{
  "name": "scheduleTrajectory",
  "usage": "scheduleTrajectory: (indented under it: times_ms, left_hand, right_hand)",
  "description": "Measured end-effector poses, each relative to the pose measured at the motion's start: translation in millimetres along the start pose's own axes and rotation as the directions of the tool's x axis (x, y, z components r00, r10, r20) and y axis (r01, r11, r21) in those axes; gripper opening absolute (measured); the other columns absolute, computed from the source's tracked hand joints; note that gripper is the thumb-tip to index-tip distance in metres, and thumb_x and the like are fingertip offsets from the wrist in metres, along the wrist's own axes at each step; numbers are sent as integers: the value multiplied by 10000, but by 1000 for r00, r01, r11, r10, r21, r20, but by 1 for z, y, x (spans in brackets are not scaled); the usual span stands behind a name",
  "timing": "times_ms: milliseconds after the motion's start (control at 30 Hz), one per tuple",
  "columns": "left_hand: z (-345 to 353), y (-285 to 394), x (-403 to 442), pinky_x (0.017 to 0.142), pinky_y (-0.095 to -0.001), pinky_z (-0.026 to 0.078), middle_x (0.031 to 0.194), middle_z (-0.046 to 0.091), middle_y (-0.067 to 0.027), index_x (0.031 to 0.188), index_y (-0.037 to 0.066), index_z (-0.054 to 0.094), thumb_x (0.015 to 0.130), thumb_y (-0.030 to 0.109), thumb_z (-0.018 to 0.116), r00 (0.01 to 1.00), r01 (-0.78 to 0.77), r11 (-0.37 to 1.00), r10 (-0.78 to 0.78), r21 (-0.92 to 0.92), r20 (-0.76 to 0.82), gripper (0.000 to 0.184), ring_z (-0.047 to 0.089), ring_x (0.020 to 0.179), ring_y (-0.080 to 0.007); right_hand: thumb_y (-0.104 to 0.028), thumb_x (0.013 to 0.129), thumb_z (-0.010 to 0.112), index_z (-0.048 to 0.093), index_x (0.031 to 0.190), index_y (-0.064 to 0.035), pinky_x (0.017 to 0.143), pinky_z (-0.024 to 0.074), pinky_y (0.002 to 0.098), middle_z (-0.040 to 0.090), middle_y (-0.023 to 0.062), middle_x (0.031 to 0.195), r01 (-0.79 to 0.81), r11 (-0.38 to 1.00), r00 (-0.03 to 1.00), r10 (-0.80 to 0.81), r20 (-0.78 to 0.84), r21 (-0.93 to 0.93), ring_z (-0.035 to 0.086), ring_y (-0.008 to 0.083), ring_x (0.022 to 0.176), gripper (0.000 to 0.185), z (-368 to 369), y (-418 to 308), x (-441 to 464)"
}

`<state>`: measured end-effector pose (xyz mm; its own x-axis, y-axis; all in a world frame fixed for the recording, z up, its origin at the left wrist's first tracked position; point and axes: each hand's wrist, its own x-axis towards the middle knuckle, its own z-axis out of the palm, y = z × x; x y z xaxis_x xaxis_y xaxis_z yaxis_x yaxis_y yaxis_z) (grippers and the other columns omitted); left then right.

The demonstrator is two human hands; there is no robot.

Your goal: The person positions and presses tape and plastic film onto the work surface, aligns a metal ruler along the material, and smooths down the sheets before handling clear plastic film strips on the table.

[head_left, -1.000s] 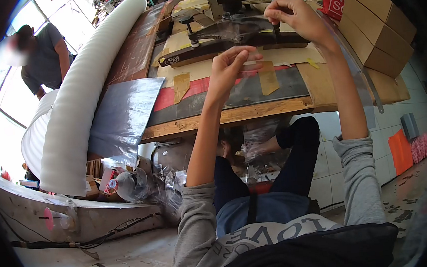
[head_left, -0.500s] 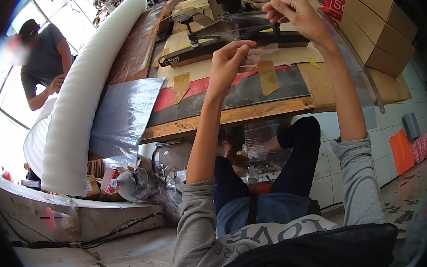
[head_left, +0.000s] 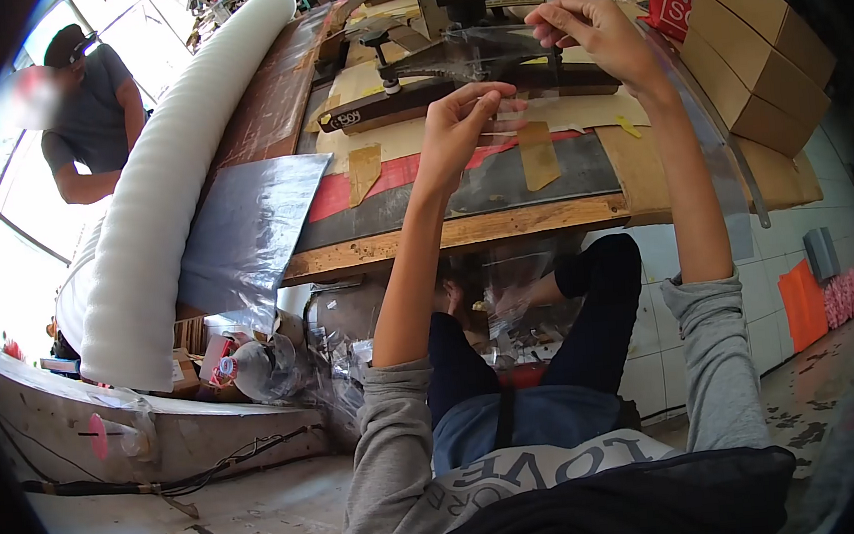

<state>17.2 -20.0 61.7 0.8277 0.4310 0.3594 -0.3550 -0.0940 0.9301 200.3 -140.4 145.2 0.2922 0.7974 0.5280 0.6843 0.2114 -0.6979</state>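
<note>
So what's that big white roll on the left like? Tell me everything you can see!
The white roll is long and thick, with soft-looking ridges; it looks like foam. It lies slanted along the left side of the table, and its near end sticks out past the front edge. A silvery plastic sheet lies right beside it. Someone in a dark shirt is behind it, but I can't tell whether their hidden hand touches it.

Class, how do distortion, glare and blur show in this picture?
Head view: dark rounded corners suggest a fisheye lens; the window is blown out; glare streaks the silvery sheet; blur partly covers the co-worker; clear plastic at the left hand barely shows.
</note>
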Motion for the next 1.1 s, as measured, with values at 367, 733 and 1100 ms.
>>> scheduleTrajectory:
  times_ms: [367, 733, 1100]
  left_hand:
    - [20, -14, -52, 759, -285, 552, 976, 712, -103, 1134, -10, 630, 915, 188, 629, 997, 53, 996, -57, 77, 61, 296, 692, 888, -155]
    - [116, -183, -233, 936, -447, 465, 1166, 590, -111, 1243, 147, 586, 797, 128, 667, 975, -37, 813, -98, 581, 200, 453, 613, 1038, -323]
    - [51, -297, -259, 787, -495, 510, 928, 682, -201, 1078, 125, 676, 843, 142, 570, 931, 254, 695, -363, 672, 24, 258, 656, 852, -400]
  right_hand:
    - [-232, 928, 621, 679, 986, -45, 616, 473, 225, 653, 21, 813, 56, 992, 977, -31, -213, 114, 609, 89, 714, 204, -9, -20, -20]
    - [11, 918, 529, 535, 998, 34, 484, 402, 207, 489, 65, 833, 628, 331, 759, -63, -648, 704, 452, 108, 616, 83, -160, -20, -136]
    - [-132, 962, 473, 477, 979, 85, 520, 507, 227, 554, 167, 822, 193, 177, 972, -167, -164, 965, 592, 208, 565, 217, -273, -26, -257]
